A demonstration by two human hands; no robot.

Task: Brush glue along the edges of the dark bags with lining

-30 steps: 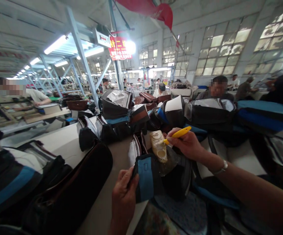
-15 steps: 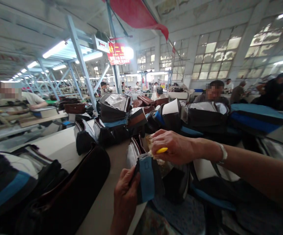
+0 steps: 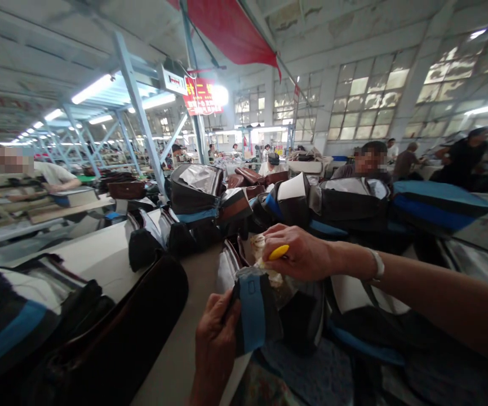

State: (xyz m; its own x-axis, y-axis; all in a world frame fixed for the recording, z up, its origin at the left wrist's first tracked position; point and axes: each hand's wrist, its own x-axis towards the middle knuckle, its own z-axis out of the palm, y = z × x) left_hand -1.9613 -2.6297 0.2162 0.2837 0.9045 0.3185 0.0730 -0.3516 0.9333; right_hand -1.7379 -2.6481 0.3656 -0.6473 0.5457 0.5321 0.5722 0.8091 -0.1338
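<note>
My left hand (image 3: 216,341) grips a small dark grey fabric bag part (image 3: 271,299) by its left side. A blue band with a small stitched rectangle runs down its face, and its top edge looks whitish. My right hand (image 3: 297,251) is closed around a yellow-handled brush (image 3: 278,252), just beyond that top edge. The brush's whitish end is mostly hidden by the fingers. Behind and below the right hand sits a crusted, cream-coloured container (image 3: 257,243). A silvery-lined bag piece (image 3: 228,264) stands right behind the held part.
Several grey, black and blue bag bodies (image 3: 349,197) are piled along the back of the pale table (image 3: 96,239). A long dark brown-edged piece (image 3: 142,316) lies at left. More bag parts (image 3: 366,344) crowd the right. Co-workers (image 3: 371,160) sit beyond the pile.
My right hand with the yellow-handled brush has shifted slightly away from the bag part's top edge, towards the cream container. My left hand keeps its grip. The view has turned slightly.
</note>
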